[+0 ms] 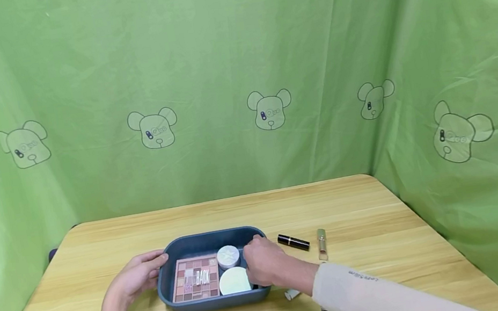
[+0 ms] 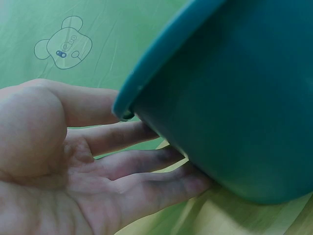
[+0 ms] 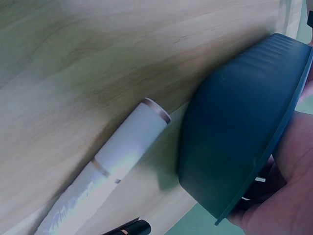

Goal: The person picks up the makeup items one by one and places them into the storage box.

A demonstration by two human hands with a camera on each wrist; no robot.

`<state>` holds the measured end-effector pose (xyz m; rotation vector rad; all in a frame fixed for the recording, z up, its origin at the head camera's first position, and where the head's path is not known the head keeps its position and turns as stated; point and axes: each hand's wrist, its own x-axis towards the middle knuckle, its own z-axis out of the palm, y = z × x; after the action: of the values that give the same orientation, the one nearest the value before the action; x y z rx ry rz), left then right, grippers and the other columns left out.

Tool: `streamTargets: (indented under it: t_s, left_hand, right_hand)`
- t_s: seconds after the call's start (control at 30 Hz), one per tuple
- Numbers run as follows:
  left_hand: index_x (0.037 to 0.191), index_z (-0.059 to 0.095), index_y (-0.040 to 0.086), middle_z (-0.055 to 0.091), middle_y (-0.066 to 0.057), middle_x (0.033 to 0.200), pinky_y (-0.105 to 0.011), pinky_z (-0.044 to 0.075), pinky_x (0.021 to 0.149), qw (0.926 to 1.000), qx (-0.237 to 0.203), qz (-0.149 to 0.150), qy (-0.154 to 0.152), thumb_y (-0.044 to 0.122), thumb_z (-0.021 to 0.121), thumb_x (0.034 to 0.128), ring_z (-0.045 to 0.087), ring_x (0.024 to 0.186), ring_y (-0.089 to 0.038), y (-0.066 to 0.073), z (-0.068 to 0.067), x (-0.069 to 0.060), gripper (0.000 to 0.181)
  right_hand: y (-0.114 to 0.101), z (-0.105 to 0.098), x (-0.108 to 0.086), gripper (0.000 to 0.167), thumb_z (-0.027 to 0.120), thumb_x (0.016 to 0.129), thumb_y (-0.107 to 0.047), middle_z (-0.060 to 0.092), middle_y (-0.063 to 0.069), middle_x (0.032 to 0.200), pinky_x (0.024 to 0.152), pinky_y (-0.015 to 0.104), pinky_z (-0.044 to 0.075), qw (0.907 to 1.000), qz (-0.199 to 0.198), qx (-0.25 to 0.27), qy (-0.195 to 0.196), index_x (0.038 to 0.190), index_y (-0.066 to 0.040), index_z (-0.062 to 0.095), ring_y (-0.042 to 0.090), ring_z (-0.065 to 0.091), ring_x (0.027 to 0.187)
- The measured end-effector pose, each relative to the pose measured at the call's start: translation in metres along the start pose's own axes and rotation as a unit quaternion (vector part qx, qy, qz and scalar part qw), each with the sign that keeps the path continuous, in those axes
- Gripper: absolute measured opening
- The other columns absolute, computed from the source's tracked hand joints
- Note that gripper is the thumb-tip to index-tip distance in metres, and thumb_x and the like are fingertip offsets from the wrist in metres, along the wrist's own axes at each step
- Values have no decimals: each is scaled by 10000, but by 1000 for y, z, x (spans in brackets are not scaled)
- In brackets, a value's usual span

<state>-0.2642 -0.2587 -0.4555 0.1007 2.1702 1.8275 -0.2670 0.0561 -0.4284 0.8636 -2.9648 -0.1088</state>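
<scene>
A dark blue bin [image 1: 220,302] stands before me. In it lie an eyeshadow palette [image 1: 195,279], a small white round jar [image 1: 228,255] and a larger pale round case [image 1: 234,280]. My left hand [image 1: 136,275] grips the bin's left end, thumb at the rim and fingers against the outer wall, as the left wrist view [image 2: 98,156] shows. My right hand [image 1: 268,261] reaches over the right rim with curled fingers. Between them and the bin, the right wrist view shows part of a dark item [image 3: 274,182] with pale glints; the rest is hidden.
Right of the bin lie a black lipstick tube [image 1: 293,242] and a green-capped clear tube [image 1: 322,244]. A white tube [image 3: 129,142] lies near the bin, partly under my right arm. A green curtain [image 1: 207,75] hangs behind the wooden table [image 1: 350,205].
</scene>
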Motion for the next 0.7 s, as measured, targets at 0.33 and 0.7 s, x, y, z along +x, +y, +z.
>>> streamTargets:
  t_s: [0.33,0.7]
  left_hand:
    - [1485,292,-190,501,-365,1434,-469,558,1028,10000,-49,18,-32,221,499,1072,562,1307,-444,0,0,0,619]
    - [1486,286,-192,500,-367,1434,-469,562,1022,10000,3,28,-16,225,493,1075,571,1298,-440,-2,0,1,621]
  right_hand:
    - [2,-2,-1,179,668,825,-123,593,39,741,675,297,561,9992,-9,402,67,660,-105,602,169,563,764]
    - [9,-6,-1,230,643,867,-104,691,105,948,824,359,602,9953,-215,682,657,1071,-22,714,243,659,927]
